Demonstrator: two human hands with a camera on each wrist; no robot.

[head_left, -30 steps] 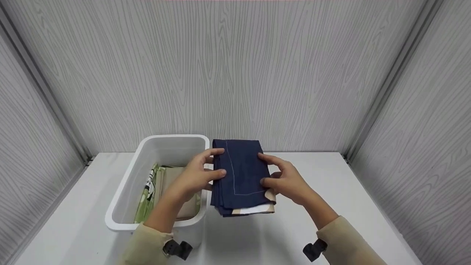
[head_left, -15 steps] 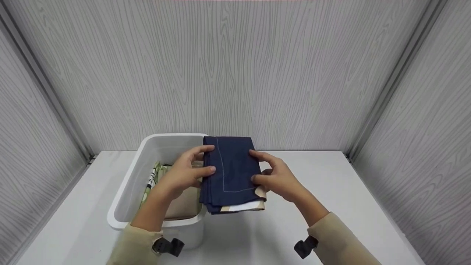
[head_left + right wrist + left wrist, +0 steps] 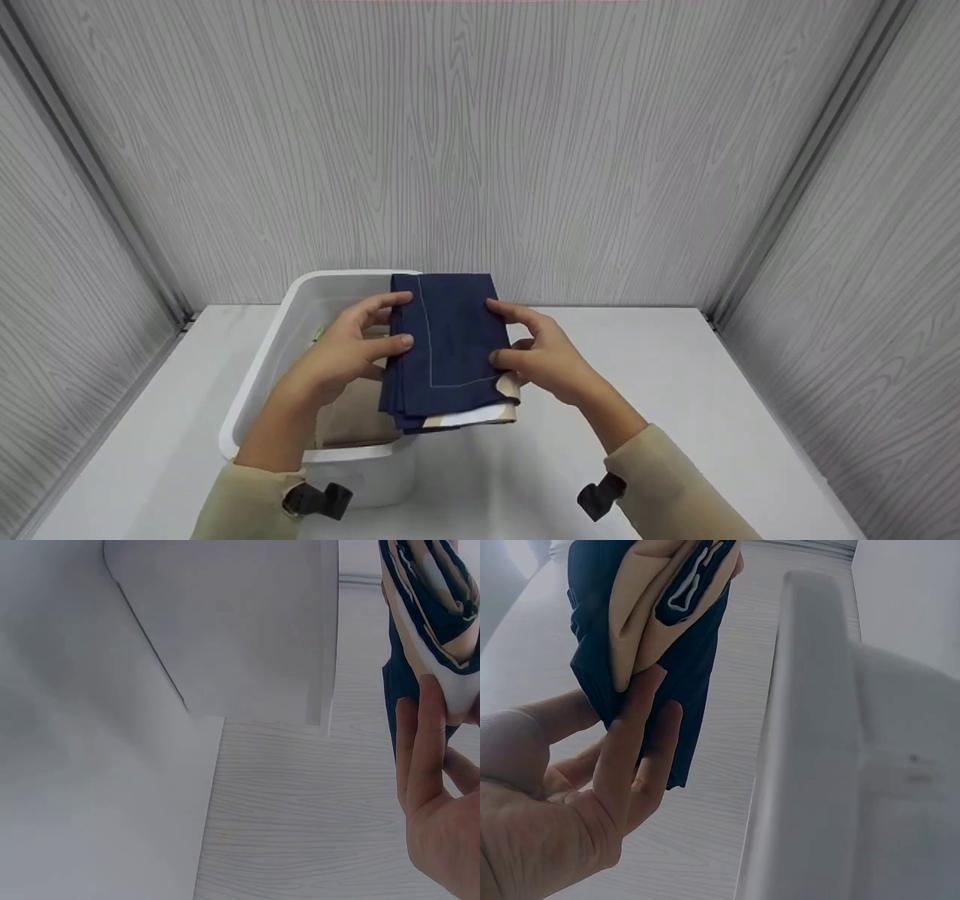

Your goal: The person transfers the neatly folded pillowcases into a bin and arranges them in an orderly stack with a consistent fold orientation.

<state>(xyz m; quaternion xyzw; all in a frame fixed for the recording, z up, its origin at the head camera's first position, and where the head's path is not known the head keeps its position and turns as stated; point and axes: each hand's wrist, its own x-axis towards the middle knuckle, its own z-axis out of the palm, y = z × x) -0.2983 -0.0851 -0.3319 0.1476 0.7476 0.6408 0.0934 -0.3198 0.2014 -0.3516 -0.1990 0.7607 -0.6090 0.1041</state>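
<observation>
Between both hands hangs a folded navy cloth (image 3: 461,337), its lower right corner showing beige and white. My left hand (image 3: 345,349) pinches its left edge, thumb and index finger on the near face. On the right edge, my right hand (image 3: 544,349) pinches it the same way. The cloth is held up at the right rim of a white plastic bin (image 3: 251,375), overlapping it in the head view. Inside the bin stands a folded beige cloth (image 3: 352,416), partly hidden by the left hand. Layered beige and navy folds (image 3: 649,607) show from below in the left wrist view.
The bin stands on the left part of a white table (image 3: 637,420). Grey wood-grain panels (image 3: 480,150) enclose the back and both sides. A bit of green cloth (image 3: 319,332) peeks out inside the bin.
Both hands have moved left together with the navy cloth, from beside the bin to over its right rim. The cloth now covers more of the bin's inside.
</observation>
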